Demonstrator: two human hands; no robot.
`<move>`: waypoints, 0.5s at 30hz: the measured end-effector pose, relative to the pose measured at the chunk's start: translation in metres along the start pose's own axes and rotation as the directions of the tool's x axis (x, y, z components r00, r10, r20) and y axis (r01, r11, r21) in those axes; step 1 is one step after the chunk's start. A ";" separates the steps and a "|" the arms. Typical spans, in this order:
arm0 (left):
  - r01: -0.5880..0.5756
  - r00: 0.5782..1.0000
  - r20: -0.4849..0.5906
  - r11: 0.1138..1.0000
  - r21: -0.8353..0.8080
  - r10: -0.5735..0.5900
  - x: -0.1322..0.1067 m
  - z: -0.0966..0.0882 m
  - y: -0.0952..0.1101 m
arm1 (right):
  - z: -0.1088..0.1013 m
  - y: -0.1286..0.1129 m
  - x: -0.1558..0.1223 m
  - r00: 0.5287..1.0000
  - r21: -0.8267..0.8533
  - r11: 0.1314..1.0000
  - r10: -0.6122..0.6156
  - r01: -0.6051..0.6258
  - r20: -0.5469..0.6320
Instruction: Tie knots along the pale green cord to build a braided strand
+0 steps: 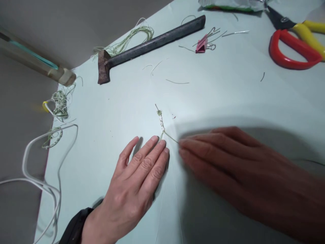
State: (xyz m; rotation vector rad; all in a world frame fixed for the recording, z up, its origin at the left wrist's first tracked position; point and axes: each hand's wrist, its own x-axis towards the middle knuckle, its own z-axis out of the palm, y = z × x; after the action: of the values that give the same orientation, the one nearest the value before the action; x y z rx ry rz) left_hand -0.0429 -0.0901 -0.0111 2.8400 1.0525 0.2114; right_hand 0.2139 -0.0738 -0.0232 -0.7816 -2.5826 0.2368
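Observation:
A short knotted cord (161, 119) in green and white lies on the pale table, with loose strands fanning out from its lower end. My left hand (138, 179) rests flat on the table just below it, fingers stretched out, the fingertips over some of the green strands. One green strand (171, 137) runs from the knots to the fingertips of my right hand (228, 162), which are pressed together on it. Thin white threads (175, 179) trail down the table between the two hands.
A hammer (152, 44) lies across the back, beside a coil of green cord (132, 39). Further right are a pink binder clip (201, 44), scissors (296, 51) and a plastic packet (233, 4). A white cable (25, 159) and tangled cord (60, 103) sit at the left edge.

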 end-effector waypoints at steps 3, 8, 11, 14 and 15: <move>-0.023 0.999 -0.025 0.999 -0.041 0.022 0.000 -0.001 0.001 | 0.007 -0.003 -0.004 0.994 0.078 0.993 -0.097 0.093 0.047; -0.045 0.998 -0.049 0.996 -0.078 0.041 -0.001 -0.003 0.002 | 0.014 -0.005 -0.014 0.990 0.079 0.991 -0.117 0.112 0.072; -0.051 0.998 -0.038 0.995 -0.086 0.048 -0.001 -0.004 0.001 | 0.013 -0.007 -0.015 0.990 0.048 0.990 -0.135 0.133 0.037; -0.050 0.999 -0.011 0.996 -0.079 0.049 -0.001 -0.006 0.001 | 0.011 -0.010 -0.014 0.989 0.010 0.990 -0.138 0.138 0.043; -0.052 0.999 -0.008 0.996 -0.076 0.052 -0.001 -0.007 0.001 | 0.011 -0.011 -0.013 0.990 -0.008 0.991 -0.135 0.135 0.035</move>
State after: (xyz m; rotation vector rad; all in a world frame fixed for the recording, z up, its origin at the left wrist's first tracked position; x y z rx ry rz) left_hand -0.0443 -0.0915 -0.0046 2.8027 0.9509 0.2582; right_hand 0.2133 -0.0910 -0.0346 -0.6080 -2.6582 0.1967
